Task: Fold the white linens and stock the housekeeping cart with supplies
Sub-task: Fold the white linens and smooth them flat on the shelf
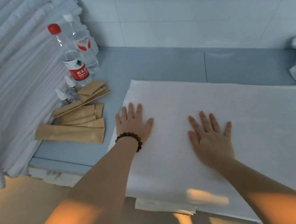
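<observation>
A: Where is the linen?
B: I see a big white sheet (pixel 241 126) lying flat on the blue worktop (pixel 155 62). Its front edge hangs off. It looks soft, light and floppy, so I would pick it up by the corners.
A: And the room?
B: There is a white tiled wall (pixel 185 10) behind and a tall pile of folded linens (pixel 5 85) on the left.
A: The hands?
B: My left hand (pixel 132 123) and right hand (pixel 212 140) press flat on the sheet, fingers straight and spread, holding nothing

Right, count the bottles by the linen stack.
4. A red-capped water bottle, a white-capped water bottle behind it, and two small white-nozzled bottles in front, near the brown packets. Others could be hidden.
</observation>
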Action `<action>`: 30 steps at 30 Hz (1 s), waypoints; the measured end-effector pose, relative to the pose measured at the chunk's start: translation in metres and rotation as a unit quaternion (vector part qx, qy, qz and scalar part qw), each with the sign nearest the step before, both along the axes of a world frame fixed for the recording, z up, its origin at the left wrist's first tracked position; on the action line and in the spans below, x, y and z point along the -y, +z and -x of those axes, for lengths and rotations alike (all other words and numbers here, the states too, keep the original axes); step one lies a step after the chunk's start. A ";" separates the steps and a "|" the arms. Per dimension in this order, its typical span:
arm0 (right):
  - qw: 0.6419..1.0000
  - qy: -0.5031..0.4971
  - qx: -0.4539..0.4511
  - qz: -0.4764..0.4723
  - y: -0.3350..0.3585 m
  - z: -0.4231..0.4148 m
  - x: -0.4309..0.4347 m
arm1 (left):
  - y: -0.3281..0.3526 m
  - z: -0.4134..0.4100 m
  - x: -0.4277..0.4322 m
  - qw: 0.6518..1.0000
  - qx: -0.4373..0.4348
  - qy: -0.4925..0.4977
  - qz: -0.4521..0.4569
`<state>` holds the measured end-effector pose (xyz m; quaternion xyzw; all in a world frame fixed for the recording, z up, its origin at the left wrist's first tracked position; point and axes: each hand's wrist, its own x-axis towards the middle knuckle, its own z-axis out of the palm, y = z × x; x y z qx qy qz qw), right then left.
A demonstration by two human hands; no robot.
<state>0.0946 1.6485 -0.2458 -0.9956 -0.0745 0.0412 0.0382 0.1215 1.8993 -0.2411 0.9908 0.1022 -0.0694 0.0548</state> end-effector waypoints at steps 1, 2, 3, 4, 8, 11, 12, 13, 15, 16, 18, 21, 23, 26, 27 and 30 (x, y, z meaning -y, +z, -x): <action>1.000 -0.002 0.000 0.001 0.000 0.000 -0.001 | 0.000 -0.002 0.005 1.000 0.010 0.002 -0.011; 1.000 -0.004 0.001 0.002 0.000 0.000 -0.001 | -0.001 -0.001 0.014 0.999 0.022 -0.013 -0.020; 1.000 -0.005 0.002 0.004 0.000 0.000 -0.001 | -0.003 0.001 0.023 0.998 0.034 -0.043 -0.023; 1.000 -0.006 0.004 0.005 0.000 0.000 -0.001 | -0.006 0.003 0.032 0.996 0.041 -0.078 -0.021; 1.000 -0.005 0.009 0.005 -0.002 -0.002 -0.001 | -0.009 -0.001 0.018 0.993 0.048 -0.106 -0.007; 1.000 -0.005 0.013 0.009 -0.003 -0.002 -0.001 | -0.004 -0.003 0.002 0.999 0.033 -0.041 -0.014; 1.000 -0.006 0.013 0.009 -0.002 -0.002 -0.002 | -0.002 0.001 0.005 0.999 0.026 -0.026 -0.014; 1.000 -0.006 0.012 0.010 -0.002 -0.002 -0.002 | 0.000 0.008 0.015 0.999 0.023 -0.022 -0.013; 1.000 -0.008 0.005 0.009 0.000 -0.001 -0.003 | 0.000 0.031 0.052 0.998 0.030 -0.048 0.010; 1.000 -0.010 0.000 0.006 0.002 -0.001 -0.005 | -0.001 0.044 0.074 0.997 0.035 -0.067 0.031; 1.000 -0.006 -0.011 -0.003 0.005 -0.001 -0.007 | -0.001 0.065 0.108 0.994 0.036 -0.085 0.056; 1.000 0.006 -0.015 -0.018 0.010 0.001 -0.001 | -0.001 0.074 0.125 0.996 0.028 -0.074 0.037; 1.000 0.015 -0.008 -0.016 0.012 0.006 0.015 | -0.001 0.074 0.124 0.997 0.034 -0.069 0.023; 1.000 -0.027 -0.011 -0.005 0.012 0.015 0.061 | -0.003 0.073 0.124 0.997 0.035 -0.069 0.009; 0.999 -0.050 -0.016 0.003 0.012 0.020 0.081 | -0.004 0.073 0.124 0.997 0.033 -0.070 0.008; 0.991 -0.129 -0.030 0.016 0.012 0.040 0.145 | -0.005 0.074 0.124 0.997 0.033 -0.072 0.009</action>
